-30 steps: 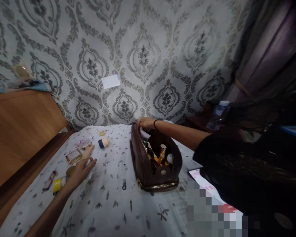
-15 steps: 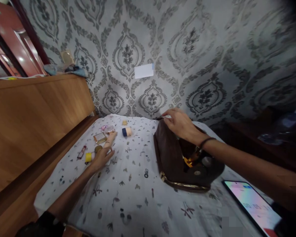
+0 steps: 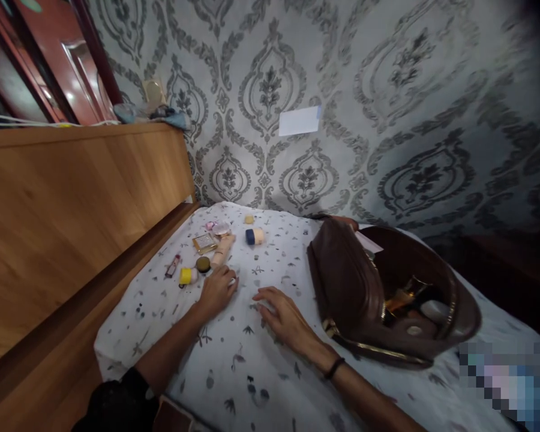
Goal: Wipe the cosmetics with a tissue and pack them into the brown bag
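Observation:
My left hand [image 3: 216, 292] rests low over the patterned sheet, its fingers curled in. A pale patch shows at its fingertips, too small to name. Just beyond it lie a beige tube [image 3: 223, 251], a round dark-lidded jar [image 3: 203, 264] and a yellow-capped bottle [image 3: 189, 276]. To the right, my right hand [image 3: 281, 315] hovers palm down with its fingers apart, holding nothing. A brown handbag [image 3: 348, 282] gapes, its zip undone, with several items inside that are partly hidden.
Farther back on the sheet lie a gold palette [image 3: 204, 243], a lipstick-like tube [image 3: 173, 266], a blue-and-cream container [image 3: 254, 236] and a small yellow piece [image 3: 249, 219]. A wooden board [image 3: 90, 186] borders the left; a patterned wall [image 3: 270, 150] stands behind.
My right hand has left the handbag's top and come down left, near my left hand. My left hand has drawn back slightly from the small items. The view has turned left.

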